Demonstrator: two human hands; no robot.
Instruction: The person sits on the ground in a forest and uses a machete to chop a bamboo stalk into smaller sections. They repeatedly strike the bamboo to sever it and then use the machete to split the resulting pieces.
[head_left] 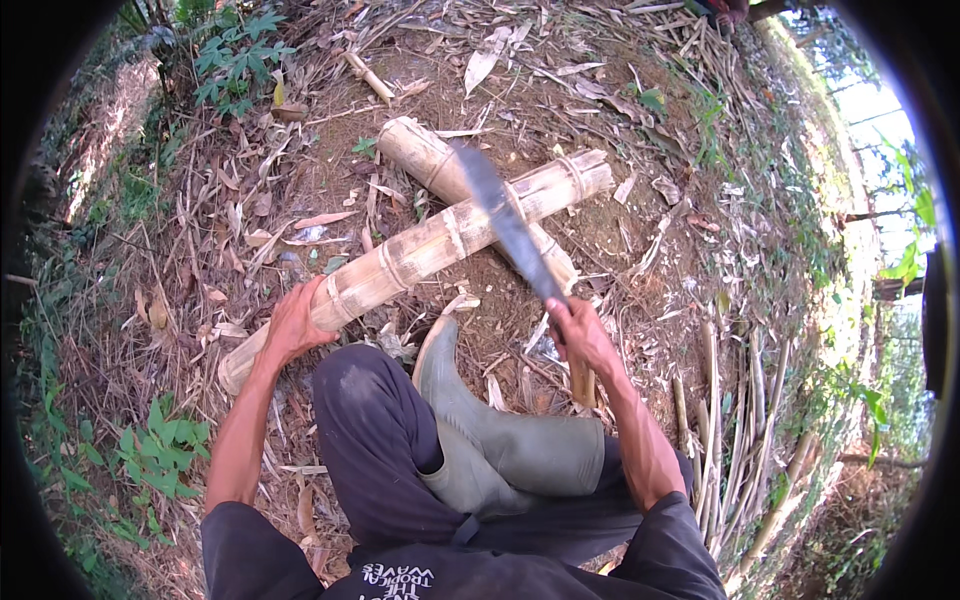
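The bamboo pole (pixel 410 255) lies diagonally on the littered ground (pixel 345 170), resting across a second, shorter bamboo log (pixel 425 160) that serves as a support; the left hand (pixel 298 318) is closed over the pole towards its near end, fingers partly hidden by its curve; the right hand (pixel 582 335) is gripping a machete (pixel 515 230), whose dark blade crosses above the pole close to where the two pieces meet; the blade is blurred, and whether it touches the bamboo cannot be determined; as to progress, the pole's far end appears ragged and lightly split, and pale fragments lie around the crossing, which suggests that some cutting is done; no complete cut or full-length split is visible along the pole, and its node rings stand intact between the left hand and the blade; the greater part of the blade work is therefore judged outstanding; green boots (pixel 545 455) stand close to the lower log, and slender stalks (pixel 710 430) lie to the right, well apart from the pole.
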